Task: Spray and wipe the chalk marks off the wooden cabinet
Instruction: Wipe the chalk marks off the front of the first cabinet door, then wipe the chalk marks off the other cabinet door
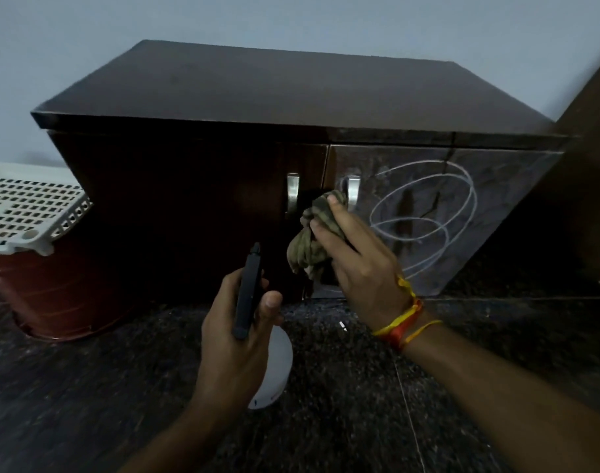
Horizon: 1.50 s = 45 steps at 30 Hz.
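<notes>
A low dark wooden cabinet [223,97] stands against the wall, with two doors and two metal handles. White looping chalk marks [424,213] cover its right door. My left hand [237,329] grips a spray bottle [274,367] with a white body and a black spray head that points up toward the doors. My right hand [356,257] holds a crumpled greenish cloth [309,244] in front of the gap between the doors, just left of the chalk. Coloured threads circle my right wrist.
A brown bin with a white perforated lid [25,206] sits left of the cabinet. The floor [360,404] is dark speckled stone. A small white chalk piece [343,326] lies on it near my right wrist. A dark panel rises at the right edge.
</notes>
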Each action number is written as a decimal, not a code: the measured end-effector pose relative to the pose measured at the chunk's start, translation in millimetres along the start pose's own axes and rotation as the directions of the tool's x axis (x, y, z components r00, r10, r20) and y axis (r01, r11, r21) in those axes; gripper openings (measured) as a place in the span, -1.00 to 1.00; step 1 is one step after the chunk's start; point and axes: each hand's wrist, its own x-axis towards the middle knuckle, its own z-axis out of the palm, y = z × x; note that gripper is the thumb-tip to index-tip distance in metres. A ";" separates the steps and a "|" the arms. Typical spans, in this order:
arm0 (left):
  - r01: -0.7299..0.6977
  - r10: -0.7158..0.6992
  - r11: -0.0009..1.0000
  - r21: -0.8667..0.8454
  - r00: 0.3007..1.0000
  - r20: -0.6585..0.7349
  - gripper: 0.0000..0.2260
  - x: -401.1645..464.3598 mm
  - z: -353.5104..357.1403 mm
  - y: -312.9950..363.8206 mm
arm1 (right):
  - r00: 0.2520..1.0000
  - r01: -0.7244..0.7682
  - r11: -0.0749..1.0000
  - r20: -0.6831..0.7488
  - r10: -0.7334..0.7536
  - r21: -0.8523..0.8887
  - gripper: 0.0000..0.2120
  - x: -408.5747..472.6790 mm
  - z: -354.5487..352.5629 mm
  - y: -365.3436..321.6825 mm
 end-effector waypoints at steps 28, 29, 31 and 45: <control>-0.042 0.044 0.999 -0.029 0.996 0.073 -0.87 -1.5 114.0 47.4 | 0.826 -0.512 0.843 -0.174 0.536 0.164 -0.57 -62.5 -73.0 74.5; -0.050 0.052 0.998 -0.028 0.996 0.079 -0.86 -1.1 118.4 50.1 | 0.823 -0.519 0.840 -0.171 0.541 0.160 -0.56 -65.8 -76.4 75.8; -0.064 0.066 0.998 -0.022 0.993 0.095 -0.84 -0.6 127.7 56.3 | 0.810 -0.541 0.827 -0.168 0.562 0.154 -0.55 -73.0 -83.3 80.1; -0.056 0.058 0.998 -0.021 0.992 0.112 -0.81 -4.6 174.6 73.3 | 0.737 -0.621 0.778 -0.266 0.622 0.098 -0.52 -116.6 -118.7 102.2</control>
